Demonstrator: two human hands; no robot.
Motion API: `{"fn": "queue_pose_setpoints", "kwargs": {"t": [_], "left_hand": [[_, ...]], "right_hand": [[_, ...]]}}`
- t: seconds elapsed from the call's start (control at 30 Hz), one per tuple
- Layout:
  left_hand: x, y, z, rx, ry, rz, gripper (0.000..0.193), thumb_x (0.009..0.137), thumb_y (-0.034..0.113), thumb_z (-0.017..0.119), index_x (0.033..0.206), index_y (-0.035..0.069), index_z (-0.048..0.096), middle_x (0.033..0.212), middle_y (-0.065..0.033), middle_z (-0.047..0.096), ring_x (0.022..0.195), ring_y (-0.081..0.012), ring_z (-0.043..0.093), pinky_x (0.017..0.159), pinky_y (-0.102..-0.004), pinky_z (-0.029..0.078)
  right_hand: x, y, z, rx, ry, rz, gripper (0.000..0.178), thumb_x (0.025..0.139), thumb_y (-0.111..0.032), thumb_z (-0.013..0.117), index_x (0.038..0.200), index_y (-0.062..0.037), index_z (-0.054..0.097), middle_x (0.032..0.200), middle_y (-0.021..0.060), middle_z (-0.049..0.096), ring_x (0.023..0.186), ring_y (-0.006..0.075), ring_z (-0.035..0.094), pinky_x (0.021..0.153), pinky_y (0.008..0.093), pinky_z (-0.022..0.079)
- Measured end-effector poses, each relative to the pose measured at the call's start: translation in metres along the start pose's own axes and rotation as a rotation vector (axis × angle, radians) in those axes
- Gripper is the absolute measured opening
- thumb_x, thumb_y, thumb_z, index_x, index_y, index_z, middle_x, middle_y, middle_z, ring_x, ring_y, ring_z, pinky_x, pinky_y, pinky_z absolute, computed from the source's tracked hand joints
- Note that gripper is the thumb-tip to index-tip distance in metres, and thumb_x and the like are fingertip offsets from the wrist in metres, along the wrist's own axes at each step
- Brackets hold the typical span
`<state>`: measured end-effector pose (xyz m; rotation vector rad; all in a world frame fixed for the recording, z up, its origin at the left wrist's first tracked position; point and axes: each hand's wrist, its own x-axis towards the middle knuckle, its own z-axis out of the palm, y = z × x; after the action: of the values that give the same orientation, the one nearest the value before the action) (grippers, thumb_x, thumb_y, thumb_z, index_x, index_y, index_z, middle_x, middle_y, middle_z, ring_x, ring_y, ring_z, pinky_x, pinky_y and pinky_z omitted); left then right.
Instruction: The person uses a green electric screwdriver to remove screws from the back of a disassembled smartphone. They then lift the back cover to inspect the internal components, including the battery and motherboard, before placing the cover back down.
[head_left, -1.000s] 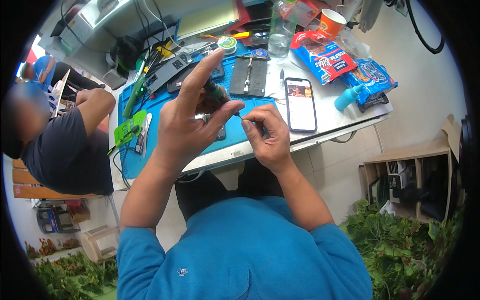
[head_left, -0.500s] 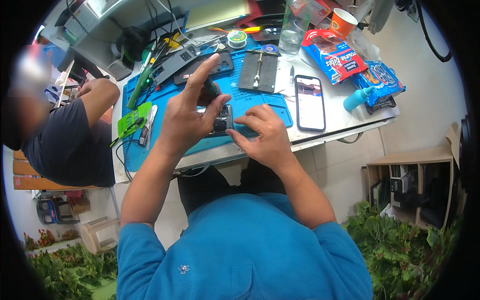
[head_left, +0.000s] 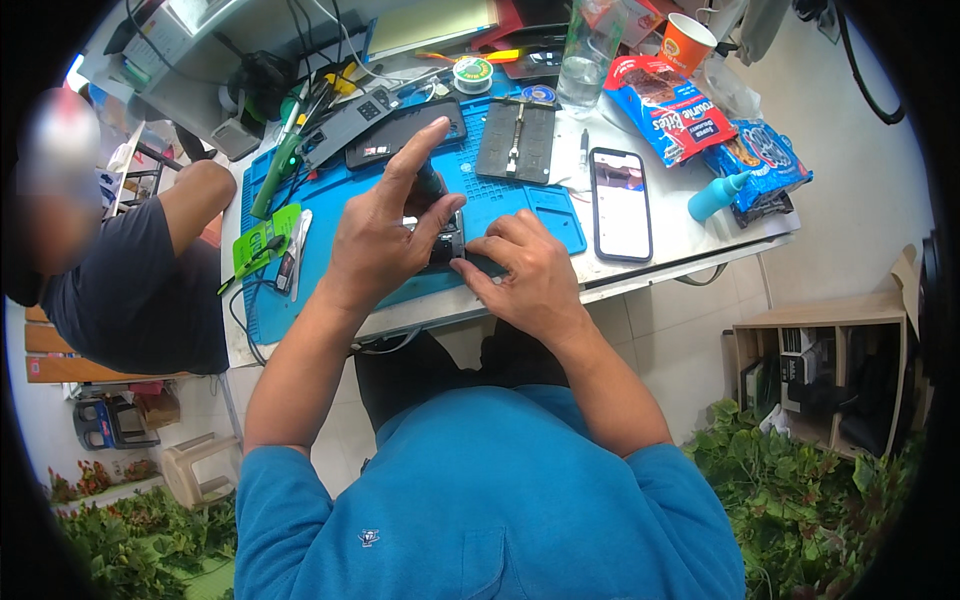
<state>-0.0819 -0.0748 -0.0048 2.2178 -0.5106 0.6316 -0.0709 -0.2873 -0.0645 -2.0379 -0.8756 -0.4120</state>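
My left hand (head_left: 375, 240) is closed round a dark-handled screwdriver (head_left: 429, 182), its index finger stretched up along the top end. The tool stands over an opened phone (head_left: 447, 246) with dark inner parts showing; the tip is hidden behind my fingers. From the right, my right hand (head_left: 528, 268) pinches the near right edge of that phone, thumb low and fingers curled. Under the phone lies a blue work mat (head_left: 400, 288). Beyond my hands is a dark grey holder (head_left: 516, 143) with a metal clamp bar.
A lit smartphone (head_left: 620, 205), a teal bottle (head_left: 716, 197), snack packs (head_left: 668, 112) and a glass of water (head_left: 583, 75) stand to the right. At the back lie a solder spool (head_left: 472, 76) and a grey device (head_left: 350, 125). Another person (head_left: 140, 270) sits at the left.
My left hand has shifted very slightly right and tilted a little over the phone, covering more of it. My right hand stays nearly in place at the phone's edge.
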Motion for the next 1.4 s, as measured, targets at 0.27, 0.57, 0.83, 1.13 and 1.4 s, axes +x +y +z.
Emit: {"fn": "queue_pose_setpoints", "kwargs": {"t": [0.27,0.57,0.83,1.13,1.4], "left_hand": [[0.0,-0.003,-0.002,0.021,-0.025,0.011,0.082,0.098,0.009,0.09,0.169,0.01,0.049,0.124,-0.0161,0.081,0.089,-0.0228,0.084,0.081,-0.0373,0.068],[0.0,-0.004,-0.002,0.012,-0.014,0.017,0.081,0.097,0.009,0.09,0.168,0.01,0.051,0.121,-0.0141,0.081,0.087,-0.0221,0.083,0.079,-0.0361,0.067],[0.014,0.007,-0.021,-0.093,-0.219,-0.043,0.051,0.097,0.0,0.088,0.143,0.007,0.066,0.103,-0.0083,0.079,0.092,-0.0156,0.083,0.082,-0.0305,0.066],[0.063,0.017,-0.052,0.363,-0.552,0.056,0.027,0.092,0.014,0.089,0.118,0.008,0.082,0.107,-0.014,0.083,0.093,-0.0343,0.08,0.083,-0.0434,0.062],[0.069,0.018,-0.047,0.298,-0.605,0.154,0.041,0.098,0.024,0.085,0.137,0.015,0.079,0.097,-0.0175,0.08,0.093,-0.0365,0.079,0.082,-0.0475,0.06]], "right_hand": [[0.0,0.001,0.0,0.007,0.008,-0.014,0.022,0.086,-0.02,0.096,0.1,-0.0047,0.087,0.094,0.0084,0.073,0.088,0.0264,0.068,0.077,0.0407,0.057],[0.0,0.001,0.001,0.003,0.012,-0.007,0.022,0.086,-0.02,0.095,0.1,-0.0052,0.087,0.094,0.0082,0.073,0.088,0.0265,0.068,0.077,0.0405,0.057],[-0.001,0.0,0.0,0.008,0.005,-0.019,0.021,0.087,-0.019,0.094,0.098,-0.0037,0.085,0.095,0.0094,0.072,0.091,0.0278,0.068,0.078,0.0407,0.058],[0.002,-0.005,-0.001,0.007,-0.003,0.004,0.02,0.087,-0.018,0.094,0.097,-0.0037,0.085,0.094,0.0086,0.072,0.09,0.0293,0.067,0.078,0.042,0.058],[0.002,-0.002,0.0,-0.006,0.005,0.004,0.021,0.086,-0.019,0.096,0.097,-0.0054,0.086,0.092,0.0078,0.072,0.087,0.0277,0.068,0.075,0.0426,0.057]]}}
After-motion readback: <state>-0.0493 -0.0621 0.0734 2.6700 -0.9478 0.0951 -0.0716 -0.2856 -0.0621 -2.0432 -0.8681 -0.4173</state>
